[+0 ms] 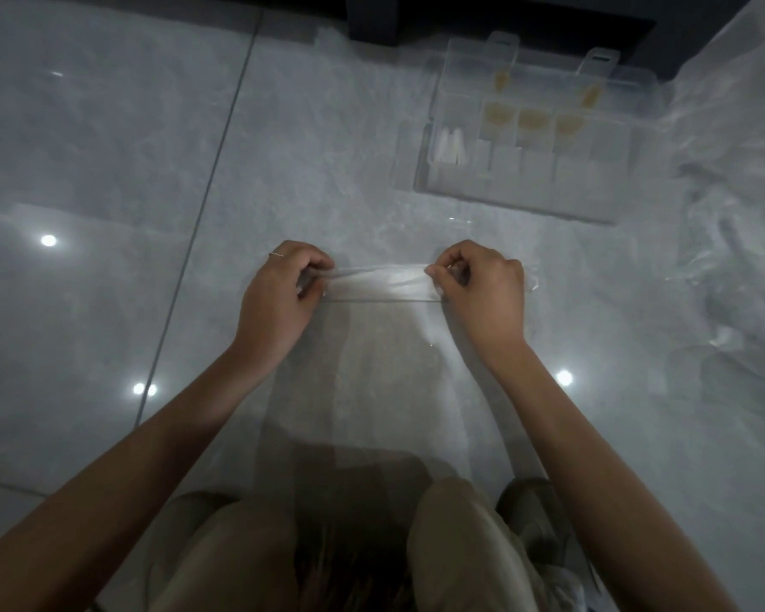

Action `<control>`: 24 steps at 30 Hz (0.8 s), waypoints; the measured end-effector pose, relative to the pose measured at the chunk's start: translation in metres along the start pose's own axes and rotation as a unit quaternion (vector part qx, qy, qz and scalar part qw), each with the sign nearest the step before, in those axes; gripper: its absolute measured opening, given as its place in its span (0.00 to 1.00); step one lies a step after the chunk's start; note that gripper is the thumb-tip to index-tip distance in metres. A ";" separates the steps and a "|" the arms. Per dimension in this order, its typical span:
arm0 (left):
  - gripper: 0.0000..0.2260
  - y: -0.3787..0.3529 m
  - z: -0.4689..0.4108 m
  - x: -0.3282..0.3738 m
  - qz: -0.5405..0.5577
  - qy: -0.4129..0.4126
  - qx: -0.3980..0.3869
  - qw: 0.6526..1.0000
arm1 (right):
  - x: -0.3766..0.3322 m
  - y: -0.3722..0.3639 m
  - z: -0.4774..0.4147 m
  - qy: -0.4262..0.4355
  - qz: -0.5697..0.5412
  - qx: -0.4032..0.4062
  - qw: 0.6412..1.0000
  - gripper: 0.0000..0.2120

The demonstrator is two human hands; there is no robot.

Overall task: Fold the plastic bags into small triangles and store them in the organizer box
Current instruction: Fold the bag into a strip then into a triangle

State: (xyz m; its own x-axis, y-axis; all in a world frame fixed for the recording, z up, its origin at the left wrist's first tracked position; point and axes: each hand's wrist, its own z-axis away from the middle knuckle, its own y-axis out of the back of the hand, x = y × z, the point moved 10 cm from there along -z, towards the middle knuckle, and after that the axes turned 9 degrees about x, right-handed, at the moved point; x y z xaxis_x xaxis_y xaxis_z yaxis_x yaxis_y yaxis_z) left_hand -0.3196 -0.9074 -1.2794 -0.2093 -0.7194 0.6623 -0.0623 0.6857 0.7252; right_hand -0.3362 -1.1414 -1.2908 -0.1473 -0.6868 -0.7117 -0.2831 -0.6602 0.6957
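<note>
Pinches the folded far edge of the clear plastic bag at both ends, left hand and right hand, fingers curled tight on the film. Lies flat on the floor at centre, trailing toward the knees at 6 o'clock. Risks a skewed strip if pulled unevenly — slick film likely to slip, spring open or trap air. Sits well apart from the organizer box at 1 o'clock, with loose bags heaped at 3 o'clock.

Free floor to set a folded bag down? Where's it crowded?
Free: tile floor left of the left hand; also the strip between the held bag and the organizer box. Crowded: loose plastic bags right of the box and right hand.
</note>
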 end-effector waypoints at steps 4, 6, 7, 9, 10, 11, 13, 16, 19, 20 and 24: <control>0.08 0.001 0.003 0.004 -0.033 -0.006 0.015 0.999 | 0.000 0.000 -0.002 -0.009 0.006 0.000 1.000 0.08; 0.08 0.003 0.004 0.003 -0.048 0.006 0.028 0.998 | 0.001 -0.001 -0.002 -0.012 0.010 -0.002 1.000 0.08; 0.09 0.006 0.004 0.002 -0.053 0.016 0.036 0.998 | 0.001 -0.001 -0.002 -0.014 0.013 -0.004 1.000 0.08; 0.10 0.011 0.005 0.000 -0.077 0.022 0.054 0.995 | 0.001 -0.001 -0.002 -0.019 0.019 -0.006 1.000 0.09; 0.11 0.013 0.005 0.004 -0.101 0.002 0.057 0.993 | 0.001 -0.001 -0.002 -0.020 0.022 -0.006 1.000 0.09; 0.12 0.012 0.004 0.012 -0.126 -0.037 0.049 0.990 | 0.001 -0.001 -0.002 -0.020 0.026 -0.006 0.999 0.09; 0.16 -0.006 0.010 0.032 -0.177 -0.159 -0.018 0.971 | 0.000 0.000 -0.001 -0.021 0.031 -0.007 0.999 0.09; 0.25 -0.039 0.032 0.035 -0.263 -0.258 -0.140 0.919 | -0.001 0.000 -0.001 -0.018 0.035 -0.010 0.999 0.08; 0.30 -0.043 0.045 0.013 -0.307 -0.235 -0.177 0.905 | -0.001 0.001 -0.002 -0.009 0.055 -0.009 0.998 0.07; 0.31 -0.040 0.047 0.007 -0.315 -0.227 -0.177 0.905 | -0.002 0.001 -0.002 -0.004 0.061 -0.008 0.998 0.07; 0.31 -0.031 0.049 -0.001 -0.311 -0.189 -0.166 0.916 | -0.011 0.003 0.000 0.034 0.102 0.017 0.994 0.06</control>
State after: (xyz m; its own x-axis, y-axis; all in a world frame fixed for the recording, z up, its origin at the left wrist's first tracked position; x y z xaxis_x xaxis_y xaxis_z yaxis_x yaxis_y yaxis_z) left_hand -0.3653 -0.9229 -1.3119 -0.5617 -0.8266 0.0341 0.0023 0.0396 0.9992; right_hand -0.3357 -1.1353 -1.2811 -0.1404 -0.8256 -0.5465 -0.2854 -0.4947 0.8208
